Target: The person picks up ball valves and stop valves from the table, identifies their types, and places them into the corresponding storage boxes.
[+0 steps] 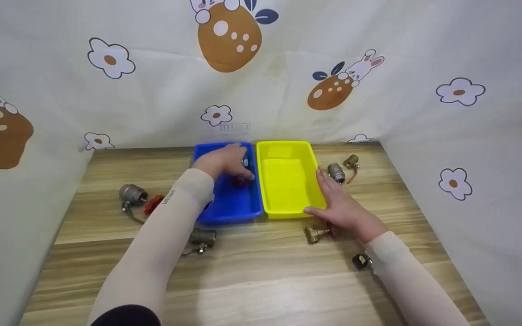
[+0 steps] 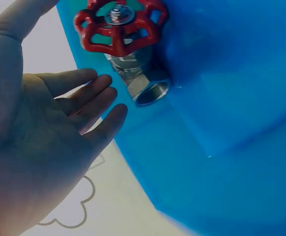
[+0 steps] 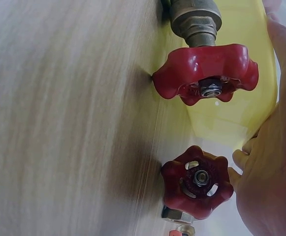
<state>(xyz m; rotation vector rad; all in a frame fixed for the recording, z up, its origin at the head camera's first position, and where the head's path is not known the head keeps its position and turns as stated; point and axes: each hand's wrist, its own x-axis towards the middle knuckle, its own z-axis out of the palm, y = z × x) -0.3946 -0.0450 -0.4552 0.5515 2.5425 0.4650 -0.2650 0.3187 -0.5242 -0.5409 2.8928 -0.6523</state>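
My left hand point(image 1: 225, 160) reaches into the blue tray point(image 1: 224, 221). In the left wrist view its fingers point(image 2: 106, 129) are extended beside a silver gate valve point(image 2: 145, 83) with a red handwheel, and a gap shows between them and the valve. That valve lies by the tray's wall. On the right, my right hand point(image 1: 342, 206) rests along the right side of the yellow tray point(image 1: 287, 214), thumb at the near corner and fingers along the wall. Close to this hand, the right wrist view shows two valves with red handwheels point(image 3: 206, 71), standing near the tray.
Left of the blue tray lie a grey ball valve point(image 1: 132, 194), a red handwheel point(image 1: 153, 205) and another ball valve point(image 1: 204, 236). A brass valve point(image 1: 314, 234), a grey valve point(image 1: 335, 173), a small brass valve point(image 1: 350, 161) and a black-topped piece point(image 1: 360, 261) lie rightward. Patterned sheeting surrounds the table.
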